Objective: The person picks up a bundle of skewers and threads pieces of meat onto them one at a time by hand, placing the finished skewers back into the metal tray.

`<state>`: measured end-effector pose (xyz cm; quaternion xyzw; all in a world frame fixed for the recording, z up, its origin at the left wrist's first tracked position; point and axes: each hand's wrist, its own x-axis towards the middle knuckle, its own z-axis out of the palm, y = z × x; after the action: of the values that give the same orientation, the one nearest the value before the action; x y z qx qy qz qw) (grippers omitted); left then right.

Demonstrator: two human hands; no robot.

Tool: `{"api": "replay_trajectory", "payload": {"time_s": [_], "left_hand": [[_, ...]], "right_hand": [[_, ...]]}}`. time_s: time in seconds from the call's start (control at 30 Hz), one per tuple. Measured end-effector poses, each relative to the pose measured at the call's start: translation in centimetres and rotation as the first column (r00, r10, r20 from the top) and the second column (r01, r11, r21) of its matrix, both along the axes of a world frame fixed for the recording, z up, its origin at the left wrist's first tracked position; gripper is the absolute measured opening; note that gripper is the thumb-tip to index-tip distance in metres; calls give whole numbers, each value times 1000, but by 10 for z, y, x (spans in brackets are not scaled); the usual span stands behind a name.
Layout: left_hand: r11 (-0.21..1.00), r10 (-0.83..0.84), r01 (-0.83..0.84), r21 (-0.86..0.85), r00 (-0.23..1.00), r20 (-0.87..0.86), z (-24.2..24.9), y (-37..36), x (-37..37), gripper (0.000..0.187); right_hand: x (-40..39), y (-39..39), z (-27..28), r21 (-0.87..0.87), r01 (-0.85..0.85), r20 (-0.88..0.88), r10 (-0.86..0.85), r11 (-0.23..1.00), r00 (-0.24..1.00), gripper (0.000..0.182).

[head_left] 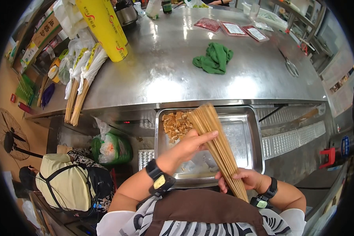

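Observation:
A thick bundle of bamboo skewers slants over a metal tray, its upper end leaning left. My left hand grips the bundle at mid-length, with the thumb across the front and most fingers hidden. Lower down, my right hand is closed around the skewers close to my apron. Brown chopped pieces of food lie in the tray's upper left corner, partly behind the bundle.
A steel table carries a green cloth, scissors, red packets, yellow rolls and bagged skewers. A person bends at lower left, near a green bin and a fan.

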<state>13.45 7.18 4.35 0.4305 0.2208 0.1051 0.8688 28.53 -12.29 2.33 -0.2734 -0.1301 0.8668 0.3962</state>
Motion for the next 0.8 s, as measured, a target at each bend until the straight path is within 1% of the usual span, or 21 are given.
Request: {"api": "replay_trajectory", "payload": {"time_s": [0.03,0.07,0.13,0.17,0.2,0.23,0.27,0.3,0.33,0.37,0.4,0.43,0.47,0.53,0.57,0.6,0.67,0.7,0.73,0.77,0.8], "left_hand": [[989,-5,8,-147,1000,22,-3,2,6,34],[990,-16,19,-142,1000,24,-3,1,9,34],[977,72,-49,-208,992,102,-6,-4,12,27],[972,85,-56,-227,989,119,-5,-6,12,24],[972,78,-49,-228,990,121,2,-7,14,24],[966,75,-39,-254,988,135,12,-9,17,24],[960,74,-30,-278,986,148,20,-12,18,24],[955,70,-22,-295,985,155,24,-15,23,26],[957,70,-22,-290,985,156,28,-19,27,26],[940,41,10,-341,989,141,33,-24,32,26],[919,13,39,-391,991,130,38,-29,36,25],[919,-23,86,-385,986,165,47,-35,39,25],[923,-22,85,-376,985,169,51,-42,40,25],[907,-23,99,-410,982,185,54,-53,41,23],[910,-58,147,-389,971,232,48,-49,39,24],[911,-50,141,-387,971,236,49,-44,36,24],[897,-92,150,-415,983,156,50,-36,26,28],[936,-104,137,-324,988,118,39,-31,26,31],[931,-111,140,-336,988,104,32,-29,23,31],[957,-12,55,-285,989,149,26,-27,21,32],[971,81,-31,-236,976,204,22,-23,21,33]], "right_hand": [[1,2,-3,54,-60,38,58,997,998,58],[4,4,0,59,-50,41,48,997,998,58],[14,9,10,43,-110,78,106,993,991,69],[26,13,14,133,-147,96,134,980,986,68],[40,13,11,74,-106,169,92,992,981,66],[55,22,10,34,-64,282,52,997,958,67],[65,37,14,13,-48,269,43,999,962,60],[67,49,18,23,-47,432,33,999,901,54],[66,57,20,38,-49,584,18,998,811,49],[68,61,2,46,-50,587,14,998,809,49],[71,66,-31,138,-134,557,35,981,830,43],[71,68,-49,231,-214,530,62,949,846,38],[61,69,-53,286,-263,559,63,922,827,37],[22,71,-55,413,-354,695,-39,839,718,36],[-2,71,-47,481,-394,748,-132,783,651,35],[-26,71,-37,543,-427,774,-233,723,589,35],[-56,74,-19,619,-462,770,-373,636,518,34],[-63,76,-12,636,-466,763,-416,615,494,33],[-68,75,-5,648,-461,757,-443,607,480,33],[-70,75,5,649,-442,754,-445,619,483,33],[-65,81,17,564,-453,822,-418,690,387,31]]}}
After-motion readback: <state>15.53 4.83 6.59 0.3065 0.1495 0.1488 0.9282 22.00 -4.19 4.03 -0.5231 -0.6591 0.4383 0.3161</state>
